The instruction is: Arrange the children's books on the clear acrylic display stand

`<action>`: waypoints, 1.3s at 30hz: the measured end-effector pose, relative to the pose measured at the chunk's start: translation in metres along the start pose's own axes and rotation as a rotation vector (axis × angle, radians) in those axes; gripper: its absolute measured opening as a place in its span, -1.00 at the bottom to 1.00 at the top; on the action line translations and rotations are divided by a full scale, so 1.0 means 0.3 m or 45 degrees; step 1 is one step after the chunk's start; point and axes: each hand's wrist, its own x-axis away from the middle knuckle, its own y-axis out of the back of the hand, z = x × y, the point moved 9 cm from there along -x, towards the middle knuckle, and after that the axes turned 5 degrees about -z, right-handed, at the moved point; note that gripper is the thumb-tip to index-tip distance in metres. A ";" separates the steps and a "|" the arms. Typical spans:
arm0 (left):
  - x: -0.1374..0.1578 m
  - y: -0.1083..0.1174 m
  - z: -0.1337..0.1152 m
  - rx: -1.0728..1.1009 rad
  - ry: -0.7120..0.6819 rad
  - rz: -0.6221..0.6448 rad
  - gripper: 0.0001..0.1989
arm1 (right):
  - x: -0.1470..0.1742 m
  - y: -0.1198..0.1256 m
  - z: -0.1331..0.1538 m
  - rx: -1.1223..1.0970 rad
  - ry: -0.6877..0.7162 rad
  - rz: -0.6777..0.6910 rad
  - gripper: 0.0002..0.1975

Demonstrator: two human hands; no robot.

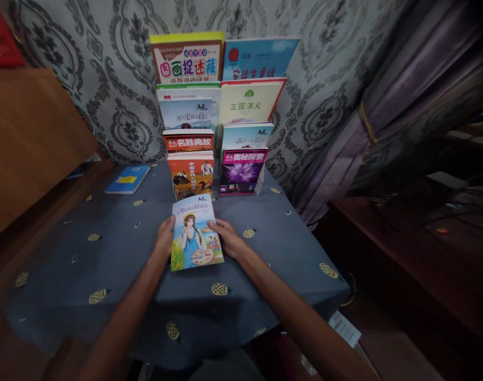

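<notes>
A thin paperback book point(196, 233) with a drawn girl in a yellow hat on its cover is held between my two hands, above the table and in front of the book rack. My left hand point(165, 235) grips its left edge, the fingers mostly behind it. On the opposite edge my right hand point(227, 237) is closed, thumb over the cover. Just beyond stand two columns of upright books, with an orange-covered book point(191, 175) at the front left and a purple-covered book point(243, 170) at the front right.
A blue book point(128, 180) lies flat at the table's back left. The table wears a dark blue cloth point(122, 254) with pineapple prints. Patterned wallpaper rises behind. A wooden cabinet point(30, 143) stands left; a purple curtain point(340, 137) and a dark red surface point(403, 264) are at right.
</notes>
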 end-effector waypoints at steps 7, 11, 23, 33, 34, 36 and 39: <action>0.073 -0.039 -0.092 -0.625 -0.595 -0.041 -0.60 | -0.012 0.029 0.012 -0.096 0.040 -0.132 -0.60; 0.145 -0.121 -0.110 -1.097 -0.979 0.075 -0.63 | -0.006 0.027 0.021 -0.075 0.085 -0.160 -0.55; 0.194 -0.150 -0.079 -0.921 -0.715 0.250 -0.41 | 0.020 -0.061 -0.001 -0.155 -0.032 0.012 -0.48; 0.182 -0.113 -0.133 -0.434 -0.561 0.353 -0.33 | -0.009 -0.167 -0.049 -0.221 -0.076 0.037 -0.42; 0.180 -0.110 -0.141 -0.414 -0.552 0.347 -0.32 | -0.014 -0.173 -0.050 -0.200 -0.066 0.031 -0.40; 0.177 -0.106 -0.149 -0.377 -0.527 0.346 -0.30 | -0.022 -0.180 -0.055 -0.166 -0.063 0.020 -0.37; 0.175 -0.106 -0.144 -0.343 -0.487 0.361 -0.27 | -0.022 -0.174 -0.065 -0.144 -0.095 -0.008 -0.33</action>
